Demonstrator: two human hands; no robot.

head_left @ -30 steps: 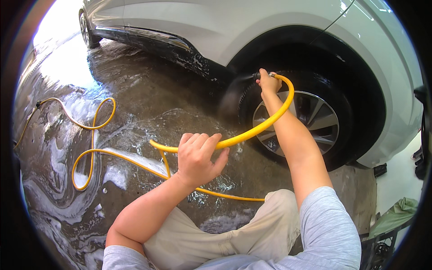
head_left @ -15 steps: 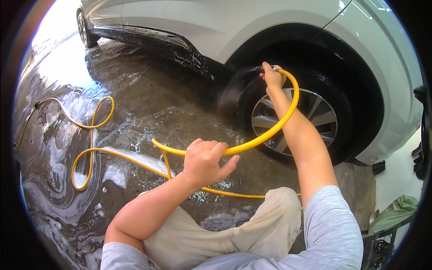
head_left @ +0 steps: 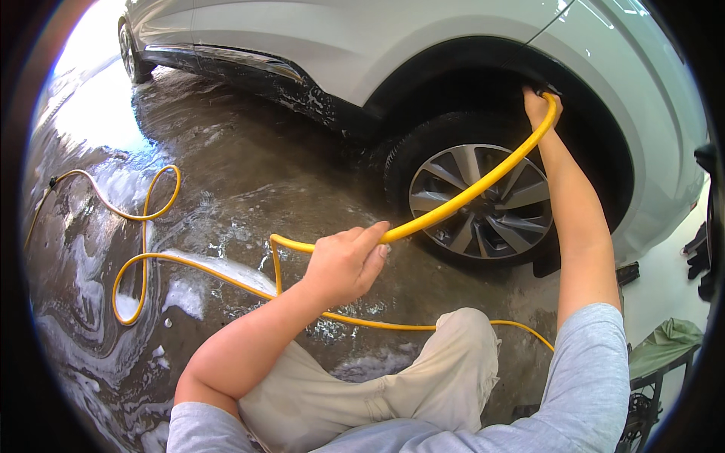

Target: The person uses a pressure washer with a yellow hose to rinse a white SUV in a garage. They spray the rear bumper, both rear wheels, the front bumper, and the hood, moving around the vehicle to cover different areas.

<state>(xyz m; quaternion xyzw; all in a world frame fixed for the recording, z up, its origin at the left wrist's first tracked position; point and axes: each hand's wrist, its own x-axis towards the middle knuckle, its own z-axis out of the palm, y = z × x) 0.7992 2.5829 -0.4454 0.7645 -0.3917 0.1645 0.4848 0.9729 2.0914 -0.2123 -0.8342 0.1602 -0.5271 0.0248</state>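
Observation:
My left hand is closed round a yellow hose in front of my knees. From there the hose rises in a shallow bow across the wheel to my right hand. That hand grips the dark nozzle at the hose's end, up in the black wheel arch above the tyre. Fingers and shadow hide most of the nozzle, and I cannot make out any spray. The car is silver-white, with a multi-spoke alloy wheel.
Loops of the hose lie on the wet floor at the left, among patches of white foam. One stretch runs past my knees. A green cloth drapes over a dark frame at the lower right, beside a pale wall.
My right hand has moved right and slightly up, from the tyre's upper left into the arch. The hose has straightened between my hands. Spray seen earlier left of the tyre no longer shows.

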